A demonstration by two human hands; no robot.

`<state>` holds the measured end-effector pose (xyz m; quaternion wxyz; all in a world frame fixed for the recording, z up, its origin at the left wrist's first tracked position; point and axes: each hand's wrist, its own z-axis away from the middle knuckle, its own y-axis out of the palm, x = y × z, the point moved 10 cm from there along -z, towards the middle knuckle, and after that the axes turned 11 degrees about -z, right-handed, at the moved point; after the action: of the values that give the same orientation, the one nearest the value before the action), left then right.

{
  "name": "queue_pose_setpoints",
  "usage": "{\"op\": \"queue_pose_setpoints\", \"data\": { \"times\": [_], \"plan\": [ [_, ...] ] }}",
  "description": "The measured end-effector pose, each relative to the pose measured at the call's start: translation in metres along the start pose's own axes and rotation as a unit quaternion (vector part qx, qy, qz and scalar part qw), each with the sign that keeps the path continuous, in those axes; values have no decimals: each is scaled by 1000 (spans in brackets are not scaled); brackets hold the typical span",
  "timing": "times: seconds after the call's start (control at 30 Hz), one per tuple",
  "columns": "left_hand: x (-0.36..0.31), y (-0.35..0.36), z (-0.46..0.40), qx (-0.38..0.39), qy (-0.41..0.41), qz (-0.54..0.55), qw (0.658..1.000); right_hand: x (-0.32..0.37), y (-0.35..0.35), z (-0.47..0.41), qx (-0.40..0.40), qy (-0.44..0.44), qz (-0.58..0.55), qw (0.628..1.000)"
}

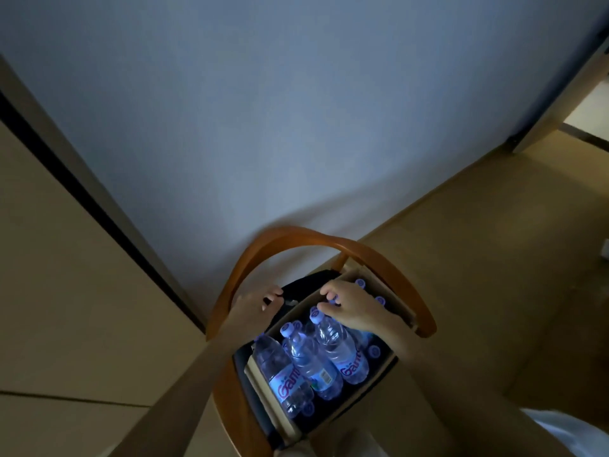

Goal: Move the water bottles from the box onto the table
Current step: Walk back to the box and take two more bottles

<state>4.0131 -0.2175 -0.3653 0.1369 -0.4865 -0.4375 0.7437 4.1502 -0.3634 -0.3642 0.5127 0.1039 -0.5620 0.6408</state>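
While the right hand point(349, 308) curls its grip round a cap in the box point(379, 369) on the chair point(296, 237), the left hand point(260, 303) grips the box's far-left edge; the full water bottles point(309, 361) look heavy, slick-walled, best lifted by the neck.

The water bottles point(309, 361) are see-through with blue caps and blue labels with red letters. The box point(379, 367) is brown. The chair point(379, 255) is orange-brown wood. The wall point(263, 127) is grey-blue, and the floor point(494, 258) is tan.
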Motion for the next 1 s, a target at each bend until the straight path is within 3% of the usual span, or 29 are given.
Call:
{"op": "queue_pose_setpoints", "data": {
  "times": [0.37, 0.6, 0.8, 1.0],
  "plan": [
    [58, 108, 2, 171, -85, -30, 981, -21, 44, -33, 138, 15, 107, 985],
    [57, 123, -1, 176, -108, -74, 976, -27, 59, -35, 174, 7, 152, 973],
    [56, 125, 0, 174, -122, -91, 973, -16, 55, -33, 164, -71, 185, 966],
    [51, 124, 3, 175, -111, -85, 974, -21, 8, -36, 150, -45, 114, 981]
  ]
}}
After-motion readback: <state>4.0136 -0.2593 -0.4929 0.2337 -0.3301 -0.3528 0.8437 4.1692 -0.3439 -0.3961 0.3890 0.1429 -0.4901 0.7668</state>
